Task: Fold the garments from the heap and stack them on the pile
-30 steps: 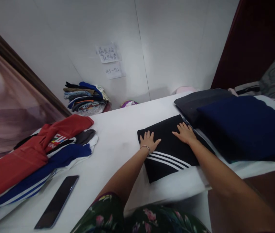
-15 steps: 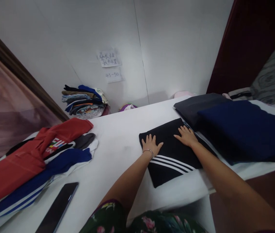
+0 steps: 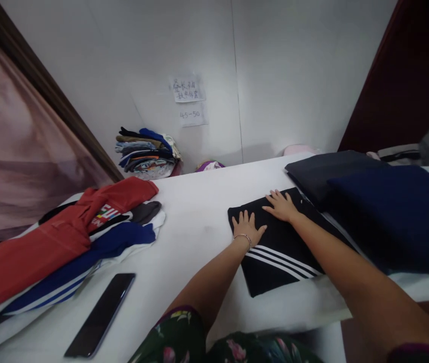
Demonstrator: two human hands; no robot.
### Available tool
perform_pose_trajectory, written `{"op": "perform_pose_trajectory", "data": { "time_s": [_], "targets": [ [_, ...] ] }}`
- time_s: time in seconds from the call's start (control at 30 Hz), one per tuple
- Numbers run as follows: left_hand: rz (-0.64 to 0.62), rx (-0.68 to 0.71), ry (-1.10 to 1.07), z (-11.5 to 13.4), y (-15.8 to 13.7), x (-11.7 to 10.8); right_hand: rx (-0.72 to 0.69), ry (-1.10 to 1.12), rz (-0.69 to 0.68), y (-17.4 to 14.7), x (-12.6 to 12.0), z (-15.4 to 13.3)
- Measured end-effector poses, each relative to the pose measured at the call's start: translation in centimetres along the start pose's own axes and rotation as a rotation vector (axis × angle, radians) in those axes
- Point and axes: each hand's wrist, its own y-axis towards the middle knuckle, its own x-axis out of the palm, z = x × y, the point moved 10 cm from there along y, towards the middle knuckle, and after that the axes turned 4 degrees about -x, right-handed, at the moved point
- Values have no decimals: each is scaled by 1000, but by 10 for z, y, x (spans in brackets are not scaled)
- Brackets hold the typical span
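Observation:
A black folded garment (image 3: pixel 274 237) with three white stripes lies flat on the white table (image 3: pixel 195 222). My left hand (image 3: pixel 248 228) rests flat on its left part, fingers spread, a bracelet at the wrist. Higher up and to the right, my right hand (image 3: pixel 281 205) lies on the garment's upper part, also with fingers spread. Neither hand grips the cloth. Just right of the garment are a dark grey folded garment (image 3: pixel 323 171) and a navy folded garment (image 3: pixel 399 212) partly over it.
On the left lies a loose heap with a red garment (image 3: pixel 59 237) and a blue striped garment (image 3: pixel 123 242). A black phone (image 3: pixel 103 312) is near the front left. Beyond the table stands a stack of folded clothes (image 3: pixel 148 154) by the wall, under paper notes (image 3: pixel 189 96).
My right hand has slid left across the black garment, closer to my left hand. The left hand stays on the same part of the cloth. The whole view has shifted slightly.

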Motion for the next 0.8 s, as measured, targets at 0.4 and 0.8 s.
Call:
{"op": "perform_pose_trajectory", "data": {
  "time_s": [0.4, 0.8],
  "targets": [
    [-8, 18, -42, 1, 0, 3, 173, 15, -29, 2, 32, 60],
    [-44, 1, -40, 2, 0, 0, 188, 73, -85, 6, 32, 63]
  ]
}}
